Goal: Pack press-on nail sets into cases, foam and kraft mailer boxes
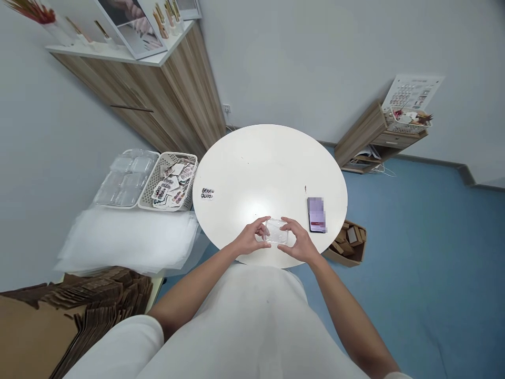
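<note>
Between my two hands is a small clear plastic box (276,231), held level over the near edge of the round white table (252,158). My left hand (254,235) grips its left side, with thumb and fingers at the corners. On the opposite side my right hand (295,239) pinches the box the same way. Whatever the box contains, if anything, is too small to make out. A phone (316,215) with a lit screen lies right of my hands. Farther left on the tabletop rests a small card with dark round patterns (207,193).
Left of the table are a white basket of printed cards (169,181), a basket of clear plastic boxes (132,179), white sheets (130,239) and stacked flat cardboard (106,300). An open carton of small brown boxes (347,243) sits on the floor at right. A wooden cabinet (185,89) stands behind.
</note>
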### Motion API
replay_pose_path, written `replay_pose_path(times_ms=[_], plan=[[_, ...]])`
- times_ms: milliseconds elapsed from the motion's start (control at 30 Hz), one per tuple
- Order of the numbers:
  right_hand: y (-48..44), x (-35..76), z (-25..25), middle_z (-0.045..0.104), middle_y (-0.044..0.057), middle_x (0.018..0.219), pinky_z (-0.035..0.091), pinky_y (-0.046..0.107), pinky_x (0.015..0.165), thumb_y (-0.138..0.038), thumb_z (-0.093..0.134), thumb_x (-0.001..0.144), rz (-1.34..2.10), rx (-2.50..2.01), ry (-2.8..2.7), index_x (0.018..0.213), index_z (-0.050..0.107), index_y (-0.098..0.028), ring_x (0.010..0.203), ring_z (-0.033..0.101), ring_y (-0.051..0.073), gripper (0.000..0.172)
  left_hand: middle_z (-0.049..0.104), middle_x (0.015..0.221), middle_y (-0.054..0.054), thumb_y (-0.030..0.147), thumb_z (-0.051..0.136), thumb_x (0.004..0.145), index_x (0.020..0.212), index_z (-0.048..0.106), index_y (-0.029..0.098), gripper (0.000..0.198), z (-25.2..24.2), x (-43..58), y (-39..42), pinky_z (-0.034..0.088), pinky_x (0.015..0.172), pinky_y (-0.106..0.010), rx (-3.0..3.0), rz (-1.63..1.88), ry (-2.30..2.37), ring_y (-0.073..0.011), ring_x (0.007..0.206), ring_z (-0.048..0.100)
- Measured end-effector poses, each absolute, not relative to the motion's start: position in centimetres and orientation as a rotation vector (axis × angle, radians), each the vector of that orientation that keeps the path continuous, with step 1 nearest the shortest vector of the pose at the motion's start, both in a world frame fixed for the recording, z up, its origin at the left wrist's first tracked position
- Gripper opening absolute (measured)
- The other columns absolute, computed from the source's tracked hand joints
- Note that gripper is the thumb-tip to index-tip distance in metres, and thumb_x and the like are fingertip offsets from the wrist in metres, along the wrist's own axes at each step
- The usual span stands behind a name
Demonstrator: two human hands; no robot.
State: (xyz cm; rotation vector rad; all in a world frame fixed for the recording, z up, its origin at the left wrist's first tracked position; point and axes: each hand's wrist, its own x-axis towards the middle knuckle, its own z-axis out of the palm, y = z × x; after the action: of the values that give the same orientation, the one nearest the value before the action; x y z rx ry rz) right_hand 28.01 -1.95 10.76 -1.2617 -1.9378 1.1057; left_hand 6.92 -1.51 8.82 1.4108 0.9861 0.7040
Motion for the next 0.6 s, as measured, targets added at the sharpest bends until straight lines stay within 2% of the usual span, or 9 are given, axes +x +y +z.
replay_pose_path(times_ms=[467,600], plan=[[-2.6,27.89,10.64,0.048,0.01,0.124,0.043,0.036,0.081,-0.026,0.073,0.054,1.171,-1.282,-1.82,0.094,0.054,-0.024,0.111,0.047,0.026,0.044,0.053,0.08,0.001,0.027,0.075,0.057,0.126,0.038,0.025,0.078,8.72,6.67,-1.67,0.042,0.074,-0.03,1.391,0.712,0.929,-0.0123,0.075,0.052],[-2.85,27.68,10.51,0.048,0.011,0.122,0.043,0.035,0.082,-0.028,0.074,0.053,1.247,-1.26,-1.744,0.093,0.055,-0.023,0.109,0.048,0.025,0.044,0.053,0.081,0.001,0.026,0.075,0.057,0.124,0.039,0.025,0.076,8.78,6.58,-1.79,0.042,0.074,-0.03,1.384,0.704,0.936,-0.0123,0.075,0.052]])
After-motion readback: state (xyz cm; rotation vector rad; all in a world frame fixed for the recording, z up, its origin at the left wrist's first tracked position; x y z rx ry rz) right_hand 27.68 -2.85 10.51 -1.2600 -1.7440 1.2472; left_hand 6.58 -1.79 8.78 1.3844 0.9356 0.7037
